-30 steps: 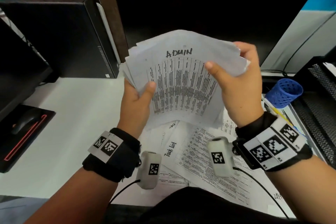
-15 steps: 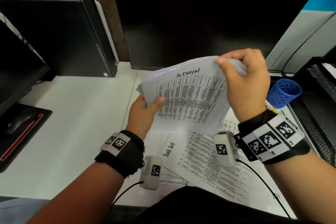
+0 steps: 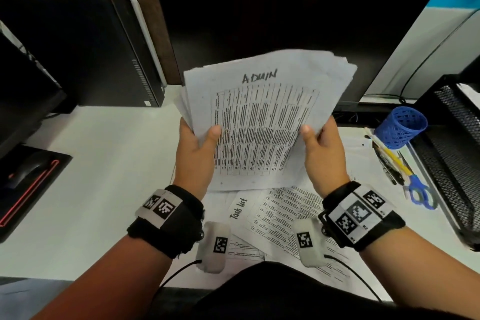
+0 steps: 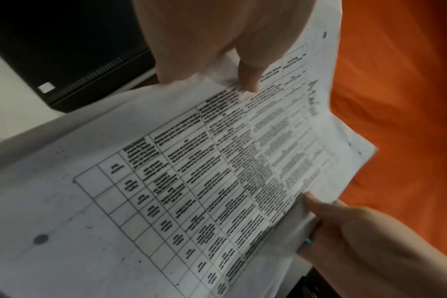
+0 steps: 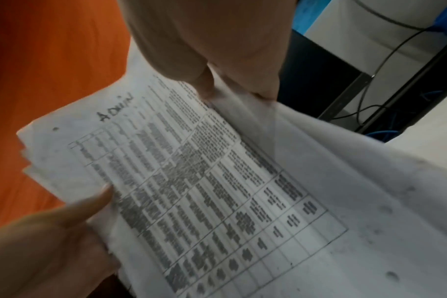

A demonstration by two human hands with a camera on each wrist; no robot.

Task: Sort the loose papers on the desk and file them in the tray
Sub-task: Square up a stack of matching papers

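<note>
Since half a second ago I see my right hand [image 3: 324, 153] has dropped from the stack's top corner to its lower right edge, and the stack of papers [image 3: 262, 117] has risen upright before the monitor [image 3: 285, 13]. My left hand [image 3: 196, 156] grasps the lower left edge, thumb on the front sheet, which is headed "ADMIN"; the right hand grasps likewise. Loose papers [image 3: 275, 218] lie on the desk [image 3: 98, 176] beneath. The black mesh tray [image 3: 457, 153] stands at right, beside a blue pen cup [image 3: 401, 126] and scissors [image 3: 418, 189].

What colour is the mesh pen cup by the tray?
Blue: the pen cup lies tipped on its side, clearest in the head view.
</note>
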